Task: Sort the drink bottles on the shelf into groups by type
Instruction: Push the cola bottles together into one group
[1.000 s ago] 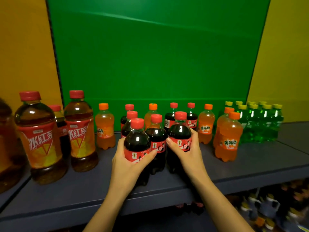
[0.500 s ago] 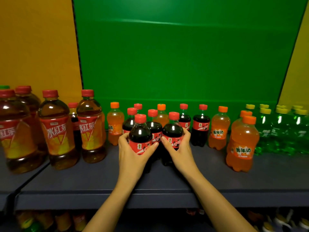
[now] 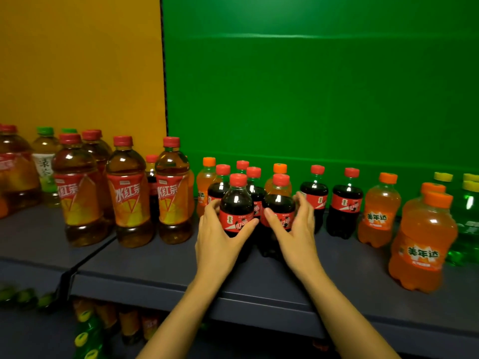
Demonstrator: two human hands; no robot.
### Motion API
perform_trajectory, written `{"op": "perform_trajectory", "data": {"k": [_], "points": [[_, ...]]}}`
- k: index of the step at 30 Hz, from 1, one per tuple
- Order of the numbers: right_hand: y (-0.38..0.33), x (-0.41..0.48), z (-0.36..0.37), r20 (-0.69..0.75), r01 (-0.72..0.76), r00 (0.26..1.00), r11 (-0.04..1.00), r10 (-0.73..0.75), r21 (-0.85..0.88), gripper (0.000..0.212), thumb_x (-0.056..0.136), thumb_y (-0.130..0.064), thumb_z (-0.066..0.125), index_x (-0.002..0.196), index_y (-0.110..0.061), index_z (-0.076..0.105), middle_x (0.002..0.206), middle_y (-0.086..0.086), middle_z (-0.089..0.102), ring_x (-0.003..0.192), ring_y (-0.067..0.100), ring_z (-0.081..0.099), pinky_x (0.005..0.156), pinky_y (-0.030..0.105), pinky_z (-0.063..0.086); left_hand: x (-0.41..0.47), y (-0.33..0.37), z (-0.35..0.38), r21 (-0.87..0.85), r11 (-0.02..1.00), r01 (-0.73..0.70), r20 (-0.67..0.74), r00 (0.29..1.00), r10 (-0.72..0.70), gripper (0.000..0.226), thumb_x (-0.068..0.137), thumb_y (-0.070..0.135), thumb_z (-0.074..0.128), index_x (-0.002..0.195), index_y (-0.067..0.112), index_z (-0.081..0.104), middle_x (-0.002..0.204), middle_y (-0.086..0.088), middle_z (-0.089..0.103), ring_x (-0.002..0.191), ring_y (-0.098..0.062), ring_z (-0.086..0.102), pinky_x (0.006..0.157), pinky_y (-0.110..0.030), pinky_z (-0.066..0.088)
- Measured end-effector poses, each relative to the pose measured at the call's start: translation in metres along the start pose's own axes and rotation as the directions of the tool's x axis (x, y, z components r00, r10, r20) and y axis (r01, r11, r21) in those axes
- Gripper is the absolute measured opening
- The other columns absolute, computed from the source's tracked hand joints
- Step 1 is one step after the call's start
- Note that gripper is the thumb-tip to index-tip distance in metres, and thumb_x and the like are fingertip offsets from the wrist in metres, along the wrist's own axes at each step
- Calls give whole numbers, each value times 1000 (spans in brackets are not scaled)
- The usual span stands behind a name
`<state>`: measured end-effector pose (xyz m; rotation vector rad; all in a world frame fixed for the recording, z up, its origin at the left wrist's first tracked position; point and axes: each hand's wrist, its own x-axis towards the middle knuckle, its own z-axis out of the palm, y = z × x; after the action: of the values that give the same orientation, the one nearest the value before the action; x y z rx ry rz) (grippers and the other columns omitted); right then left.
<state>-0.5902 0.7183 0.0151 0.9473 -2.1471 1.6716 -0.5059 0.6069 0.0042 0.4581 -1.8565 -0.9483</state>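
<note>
A cluster of small cola bottles with red caps stands mid-shelf. My left hand (image 3: 216, 237) wraps the front left cola bottle (image 3: 236, 203). My right hand (image 3: 294, 229) wraps the front right cola bottle (image 3: 278, 206). More cola bottles (image 3: 255, 185) stand close behind these. Two further cola bottles (image 3: 346, 200) stand apart to the right. Small orange soda bottles (image 3: 422, 244) stand at the right, one (image 3: 206, 180) behind the cluster at left. Green soda bottles (image 3: 466, 203) sit at the far right edge.
Large iced tea bottles (image 3: 128, 195) with red caps fill the left of the dark shelf (image 3: 155, 265), with a green tea bottle (image 3: 46, 164) behind them. A green backboard and an orange one rise behind. A lower shelf holds more bottles (image 3: 88, 330).
Both hands have slid the cola cluster left along the shelf toward the iced tea bottles. Two cola bottles stay behind at the right. The view has turned left.
</note>
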Motion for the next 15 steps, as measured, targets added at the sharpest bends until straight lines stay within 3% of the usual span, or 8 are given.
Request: {"op": "perform_trajectory", "data": {"k": [4,6,8,12,15], "points": [[-22,0,-9,-113,250,954,946,-277,-205,65,90,-35,54,144,-16,25,148,-3,28,136,10,20,112,22,14,0,-3,-33,-143,984,-102,-66,993,94,54,73,47,70,118,25,49,112,9,59,107,-7,56,92,-27,48],[-39,2,-6,-118,335,928,929,-355,-161,54,87,-31,51,137,-17,38,136,-7,39,129,9,30,108,16,20,3,-9,-58,-91,979,-180,-156,974,165,44,75,48,64,110,24,53,107,6,60,103,-10,58,89,-32,50],[-58,3,3,-82,387,916,919,-392,-69,44,85,-26,51,129,-18,46,125,-12,43,122,8,40,105,19,29,9,-18,-84,12,972,-236,-243,942,231,39,78,46,57,107,21,53,105,5,57,101,-14,56,87,-34,49],[-86,2,41,-11,430,902,898,-431,92,37,85,-19,52,122,-14,52,120,-4,52,113,1,45,98,8,32,28,-40,-125,220,949,-227,-369,881,297,49,80,40,54,118,10,47,114,1,45,109,-8,40,93,-25,37],[-97,4,84,49,359,926,914,-374,187,44,87,-19,53,130,-14,46,131,-1,48,124,9,44,106,23,35,44,-59,-142,238,962,-135,-331,920,211,67,81,34,65,133,8,33,131,-9,39,122,-11,34,102,-30,33]]}}
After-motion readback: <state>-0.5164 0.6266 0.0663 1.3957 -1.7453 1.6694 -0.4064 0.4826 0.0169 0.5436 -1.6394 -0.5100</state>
